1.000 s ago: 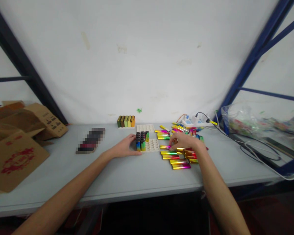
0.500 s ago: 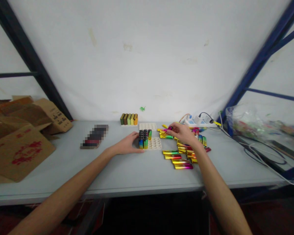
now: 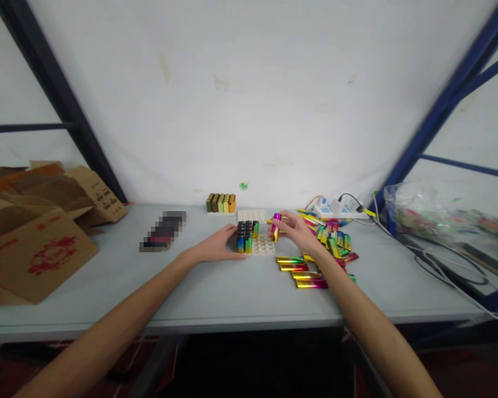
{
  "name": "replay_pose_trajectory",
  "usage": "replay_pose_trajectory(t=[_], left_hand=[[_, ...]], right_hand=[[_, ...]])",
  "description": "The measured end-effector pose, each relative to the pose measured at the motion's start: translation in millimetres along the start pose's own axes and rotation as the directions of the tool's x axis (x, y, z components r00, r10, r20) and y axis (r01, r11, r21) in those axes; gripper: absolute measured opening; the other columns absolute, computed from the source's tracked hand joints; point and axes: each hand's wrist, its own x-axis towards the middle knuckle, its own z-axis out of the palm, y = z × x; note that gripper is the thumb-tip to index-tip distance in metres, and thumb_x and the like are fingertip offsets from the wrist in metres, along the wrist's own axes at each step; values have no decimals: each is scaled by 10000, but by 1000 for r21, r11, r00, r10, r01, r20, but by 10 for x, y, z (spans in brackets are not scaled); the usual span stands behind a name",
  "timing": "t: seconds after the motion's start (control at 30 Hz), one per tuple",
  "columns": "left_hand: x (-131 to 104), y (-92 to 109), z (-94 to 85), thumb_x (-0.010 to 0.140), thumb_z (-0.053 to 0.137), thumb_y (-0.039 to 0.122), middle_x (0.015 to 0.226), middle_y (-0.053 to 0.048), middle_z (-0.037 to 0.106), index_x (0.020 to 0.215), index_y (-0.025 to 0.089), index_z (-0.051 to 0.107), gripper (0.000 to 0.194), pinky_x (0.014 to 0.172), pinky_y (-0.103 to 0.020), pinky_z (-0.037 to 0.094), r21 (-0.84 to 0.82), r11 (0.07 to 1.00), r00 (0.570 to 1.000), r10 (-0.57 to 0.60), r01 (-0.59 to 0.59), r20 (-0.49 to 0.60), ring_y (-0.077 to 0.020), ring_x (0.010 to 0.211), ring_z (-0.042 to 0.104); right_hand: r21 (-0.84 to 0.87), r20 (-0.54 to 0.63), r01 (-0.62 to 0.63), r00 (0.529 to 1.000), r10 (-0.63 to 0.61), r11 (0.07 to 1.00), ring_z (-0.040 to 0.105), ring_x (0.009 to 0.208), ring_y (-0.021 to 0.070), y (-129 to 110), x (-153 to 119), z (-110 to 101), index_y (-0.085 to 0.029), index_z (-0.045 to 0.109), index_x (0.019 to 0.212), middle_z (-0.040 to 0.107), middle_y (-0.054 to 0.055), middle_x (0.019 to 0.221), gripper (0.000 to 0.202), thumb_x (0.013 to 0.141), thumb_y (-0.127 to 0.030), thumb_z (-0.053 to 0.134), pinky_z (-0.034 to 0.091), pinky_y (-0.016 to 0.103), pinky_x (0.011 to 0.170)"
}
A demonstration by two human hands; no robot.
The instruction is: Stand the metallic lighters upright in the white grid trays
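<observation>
My left hand [image 3: 218, 244] rests at the left side of a white tray [image 3: 264, 245], its thumb and fingers around the tray's left end. Several black-topped lighters [image 3: 244, 237] stand upright in the left part of that tray; round holes show in its right part. Just right of the tray, my right hand [image 3: 295, 226] is closed on a pink and gold lighter [image 3: 276, 228], held nearly upright. Loose shiny lighters [image 3: 309, 275] lie in a pile below and beside my right hand.
Behind stand a second white tray [image 3: 252, 215] and a block of upright lighters [image 3: 221, 203]. Cardboard boxes [image 3: 62, 243] are at the left, near a blurred dark object [image 3: 164, 231]. A power strip [image 3: 336, 208], cables and plastic bags [image 3: 415, 207] occupy the right.
My right hand has moved left towards the tray, and the pink lighter in it has turned from lying to nearly upright. My left hand stays at the tray. The view has shifted slightly.
</observation>
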Motion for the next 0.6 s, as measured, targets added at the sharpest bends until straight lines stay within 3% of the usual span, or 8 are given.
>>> replay_pose_trajectory(t=[0.17,0.27,0.37,0.47,0.6], left_hand=[[1,-14,15,732,849,663,1427,-134,609,1439,199,591,883,1192,-515,446,-29,1000,1000,9,-10,-29,-373,1314,589],[3,-28,24,731,852,656,1427,-132,608,1434,198,596,877,1197,-514,440,-26,1000,999,10,-11,-31,-368,1313,590],[5,-33,25,740,847,655,1434,-141,600,1434,191,594,871,1200,-512,437,-25,1000,1000,7,-7,-22,-370,1324,583],[6,-35,23,744,839,666,1432,-150,595,1432,179,592,878,1204,-518,433,-14,1000,1000,5,-6,-13,-376,1324,582],[6,-40,23,729,841,683,1405,-138,613,1408,187,611,872,1186,-518,453,-11,1000,1000,16,-16,-27,-378,1292,601]], right_hand=[[-77,-8,35,999,-36,996,622,648,136,12,7,58,-243,572,981,613,-39,762,420,937,-655,641,534,281,654],[-60,-22,24,999,-26,998,439,524,96,-3,5,101,-254,524,964,525,-70,704,455,919,-693,634,374,227,490],[-36,-53,-16,998,14,999,319,505,92,4,20,129,-250,546,955,397,-87,646,512,889,-753,616,244,214,459],[14,-69,-103,992,104,995,239,485,93,58,57,147,-234,511,772,291,-82,601,573,906,-791,511,184,229,456],[13,-160,-193,968,193,981,176,457,103,122,90,198,-259,345,607,247,-64,519,538,930,-678,444,156,256,434]])
